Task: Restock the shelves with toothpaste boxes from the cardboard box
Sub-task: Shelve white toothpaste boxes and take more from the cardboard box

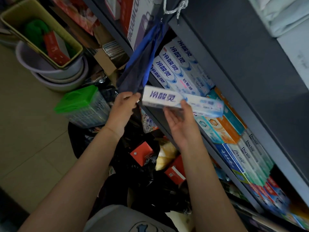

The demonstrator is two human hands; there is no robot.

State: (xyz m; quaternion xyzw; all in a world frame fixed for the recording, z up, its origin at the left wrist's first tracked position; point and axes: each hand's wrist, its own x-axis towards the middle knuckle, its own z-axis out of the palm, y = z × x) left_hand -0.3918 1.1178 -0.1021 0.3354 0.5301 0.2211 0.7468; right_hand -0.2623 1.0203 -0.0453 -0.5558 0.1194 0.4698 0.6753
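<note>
The right hand [181, 126] holds a white-and-blue toothpaste box [182, 102], its grip clamped on the underside with the thumb up over the near edge; the box lies roughly level and is motion-blurred. The left hand [123, 109], just left of that grip, has its fingertips pinched on the lower end of a dark blue cloth [143, 64] that hangs from the shelf frame [222, 84].

Directly beyond the grip, on the shelf, stands a row of matching white-and-blue toothpaste boxes [177, 69], packed side by side. To the right of the grip the same shelf holds teal and orange boxes [224, 128], then white boxes printed "Doctor" [250, 153], then red-and-blue ones [270, 193] (the far end is blurred).

Below the grip a black plastic bag [143, 173] lies open with red cartons [142, 154] inside. Far left of it, a yellow-green bin [10, 20] holding green and red items sits in stacked grey basins [58, 81], and a green-lidded clear tub [83, 104] stands on the floor.
</note>
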